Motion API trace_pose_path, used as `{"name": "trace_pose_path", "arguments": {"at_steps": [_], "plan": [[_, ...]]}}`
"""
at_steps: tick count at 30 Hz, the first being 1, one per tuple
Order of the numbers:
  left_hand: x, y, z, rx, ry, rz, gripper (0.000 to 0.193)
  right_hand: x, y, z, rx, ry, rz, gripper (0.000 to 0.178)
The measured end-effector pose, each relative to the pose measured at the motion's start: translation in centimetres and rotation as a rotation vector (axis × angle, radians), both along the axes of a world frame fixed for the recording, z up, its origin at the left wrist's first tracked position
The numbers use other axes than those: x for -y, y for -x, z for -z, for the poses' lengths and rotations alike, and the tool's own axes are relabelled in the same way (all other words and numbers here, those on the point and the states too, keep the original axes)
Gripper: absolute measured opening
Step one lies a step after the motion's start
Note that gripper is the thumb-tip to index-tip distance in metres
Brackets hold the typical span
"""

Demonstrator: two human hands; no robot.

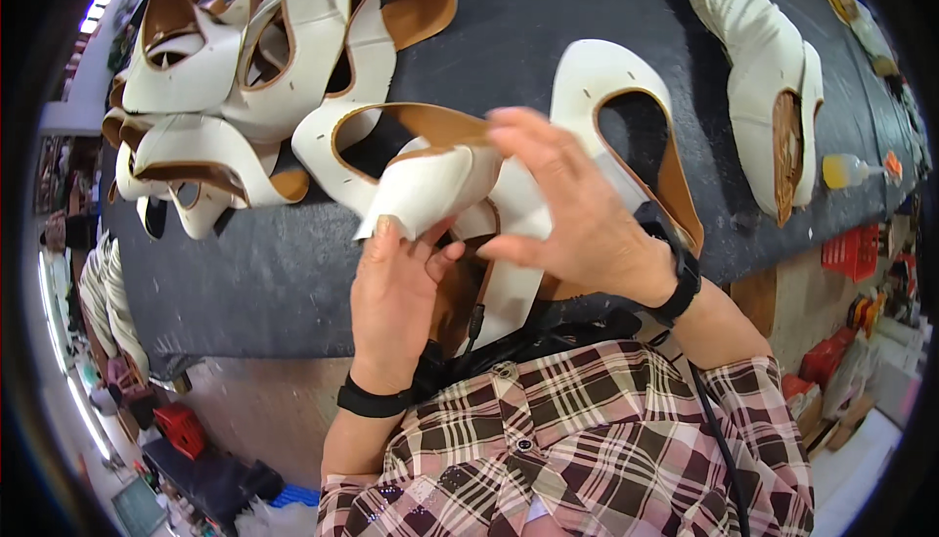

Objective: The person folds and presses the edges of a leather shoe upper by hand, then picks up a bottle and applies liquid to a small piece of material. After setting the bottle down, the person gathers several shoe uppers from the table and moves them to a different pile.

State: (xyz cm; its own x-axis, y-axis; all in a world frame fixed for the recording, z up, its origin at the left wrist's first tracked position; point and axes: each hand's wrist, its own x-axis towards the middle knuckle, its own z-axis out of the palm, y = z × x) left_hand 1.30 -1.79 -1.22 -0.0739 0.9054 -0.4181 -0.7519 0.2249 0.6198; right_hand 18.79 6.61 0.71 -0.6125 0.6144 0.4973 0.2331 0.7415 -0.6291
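Note:
My left hand [391,292] grips a white shoe upper [430,185] with tan lining, its thumb pressed on the lower edge and its fingers behind. The upper's open loop stretches away to the left above the dark table. Over its right end is my right hand [592,219], thumb and fingers spread apart and slightly blurred. The fingertips are close to the upper's edge; I cannot tell whether they touch it. Just right of that hand lies another white upper [606,67] with a cut-out, partly hidden by the hand. More white and tan material shows beneath both hands.
Several white uppers [191,72] are heaped at the left of the dark table [518,19]. A nested stack of uppers [753,53] stands at the right. Near the right edge lies a bottle of yellow liquid [843,171]. A red basket [849,251] is beyond the table's edge.

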Motion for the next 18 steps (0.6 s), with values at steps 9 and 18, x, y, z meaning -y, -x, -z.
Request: {"name": "trace_pose_path", "arguments": {"at_steps": [9,18], "plan": [[1.2,-1.5,-1.2,-0.653,-0.421,-0.073,0.033,2.6,1.8,-2.4,-0.451,1.019,-0.032,0.056],[4.4,0.4,1.8,-1.071,-0.387,0.475,0.027,0.8,5.1,-0.7,-0.467,0.789,0.081,0.044]]}}
